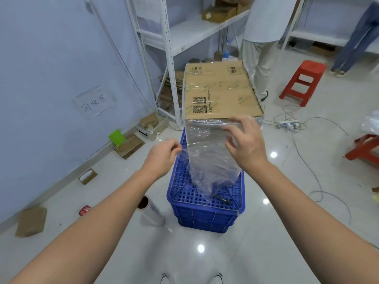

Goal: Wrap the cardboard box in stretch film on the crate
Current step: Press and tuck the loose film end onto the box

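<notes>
A brown cardboard box [220,91] with QR labels lies on the far end of a blue perforated crate [205,203]. A loose sheet of clear stretch film [209,156] hangs from the box's near edge down onto the crate. My left hand [162,158] pinches the film's left edge between thumb and fingers. My right hand [244,144] hovers at the film's right side just below the box edge, fingers spread and lightly curled; whether it touches the film I cannot tell. A black pen-like object [222,198] lies on the crate.
A stretch film roll [150,212] stands on the floor left of the crate, a red can [84,210] beside it. White shelving [164,48], flattened cardboard, two red stools [303,82], a power strip with cables [287,124] and two standing people surround the spot.
</notes>
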The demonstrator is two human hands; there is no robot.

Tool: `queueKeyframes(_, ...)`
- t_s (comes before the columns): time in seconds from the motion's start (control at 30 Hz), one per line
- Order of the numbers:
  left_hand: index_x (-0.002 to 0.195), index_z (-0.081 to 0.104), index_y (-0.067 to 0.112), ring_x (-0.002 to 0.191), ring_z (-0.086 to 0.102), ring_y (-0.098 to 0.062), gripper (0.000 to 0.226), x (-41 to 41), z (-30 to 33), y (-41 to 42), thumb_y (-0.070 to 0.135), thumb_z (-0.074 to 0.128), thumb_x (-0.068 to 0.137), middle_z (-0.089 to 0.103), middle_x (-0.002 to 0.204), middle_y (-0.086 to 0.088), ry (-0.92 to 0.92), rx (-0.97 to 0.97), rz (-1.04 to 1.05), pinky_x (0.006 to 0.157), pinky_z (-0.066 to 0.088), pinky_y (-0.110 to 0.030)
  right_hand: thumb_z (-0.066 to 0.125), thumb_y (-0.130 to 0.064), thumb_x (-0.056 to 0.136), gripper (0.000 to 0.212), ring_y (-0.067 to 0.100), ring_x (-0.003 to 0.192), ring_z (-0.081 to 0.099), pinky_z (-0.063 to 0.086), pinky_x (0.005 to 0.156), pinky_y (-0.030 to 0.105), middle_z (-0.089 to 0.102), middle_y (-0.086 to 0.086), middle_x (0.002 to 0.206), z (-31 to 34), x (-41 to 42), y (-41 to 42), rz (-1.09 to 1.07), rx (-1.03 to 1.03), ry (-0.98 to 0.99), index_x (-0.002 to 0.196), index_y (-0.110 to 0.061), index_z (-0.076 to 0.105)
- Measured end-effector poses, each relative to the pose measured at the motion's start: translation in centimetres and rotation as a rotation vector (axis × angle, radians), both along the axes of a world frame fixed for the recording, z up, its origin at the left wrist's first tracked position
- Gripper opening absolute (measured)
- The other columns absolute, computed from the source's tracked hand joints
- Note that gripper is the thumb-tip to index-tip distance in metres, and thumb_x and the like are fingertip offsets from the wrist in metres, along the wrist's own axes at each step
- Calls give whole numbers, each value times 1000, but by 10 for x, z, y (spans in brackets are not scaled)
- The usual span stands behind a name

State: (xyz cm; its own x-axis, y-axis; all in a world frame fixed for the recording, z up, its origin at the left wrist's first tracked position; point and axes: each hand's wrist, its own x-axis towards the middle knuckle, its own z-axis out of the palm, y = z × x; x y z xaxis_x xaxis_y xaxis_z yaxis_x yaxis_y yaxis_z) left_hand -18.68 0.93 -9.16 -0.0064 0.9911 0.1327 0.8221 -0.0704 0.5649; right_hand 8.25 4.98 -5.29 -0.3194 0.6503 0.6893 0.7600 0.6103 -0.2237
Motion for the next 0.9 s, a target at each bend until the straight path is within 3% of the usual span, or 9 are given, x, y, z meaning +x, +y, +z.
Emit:
queueKeyframes(0.13,98,63,26,84,63,-13,10,-6,6,7,16,64,101,69,92,6,-113,-71,41,78,48,-31,80,-34,74,81,33,145,23,22,117,52,31,14,154,13,-1,14,-32,-143,-366,144,-16,43)
queueKeyframes(0.23,109,64,23,85,62,-17,19,-4,10,13,7,59,100,67,95,0,-237,-137,53,77,50,-30,79,-51,72,105,31,147,17,13,119,54,22,9,159,4,-6,16,-79,-236,-504,155,-22,22)
queueKeyframes(0.3,116,68,21,86,60,-17,24,-1,13,16,7,52,103,64,102,-3,-215,-211,5,72,47,-26,79,-51,73,105,30,147,19,12,120,54,24,8,159,0,-6,16,-95,-208,-519,155,-22,20)
queueKeyframes(0.37,118,71,18,93,58,-13,31,2,17,17,3,48,102,60,109,2,-186,-268,-56,82,46,-26,78,-49,74,103,28,147,18,10,120,52,25,5,158,-1,-6,16,-102,-196,-502,155,-24,20)
queueKeyframes(0.47,103,72,21,101,63,-19,35,8,20,17,-1,44,100,65,106,8,-203,-336,-92,88,51,-30,81,-43,73,100,26,147,19,8,121,50,28,3,157,-1,-8,16,-93,-212,-441,153,-25,24)
queueKeyframes(0.57,88,68,20,95,65,-19,28,15,22,18,4,48,99,68,95,8,-214,-330,-61,77,49,-27,83,-39,72,98,25,147,19,8,121,50,29,1,155,-1,-8,17,-76,-227,-399,151,-26,28)
queueKeyframes(0.7,84,68,13,81,61,-11,20,16,23,20,10,55,99,71,91,6,-320,-279,90,67,44,-27,82,-38,72,98,23,147,18,8,121,50,28,-1,156,-1,-5,18,-76,-234,-423,152,-27,25)
queueKeyframes(0.8,85,70,10,85,60,-8,22,12,16,22,6,54,99,70,92,7,-485,-295,204,74,45,-28,82,-38,72,99,23,147,18,8,121,50,27,-1,156,-2,-4,19,-82,-230,-430,152,-27,24)
queueKeyframes(0.9,89,67,10,72,52,-10,20,12,11,20,3,51,98,67,87,0,-571,-345,205,77,42,-32,82,-40,71,98,25,146,19,7,121,50,29,0,155,-4,-8,18,-101,-213,-411,151,-26,27)
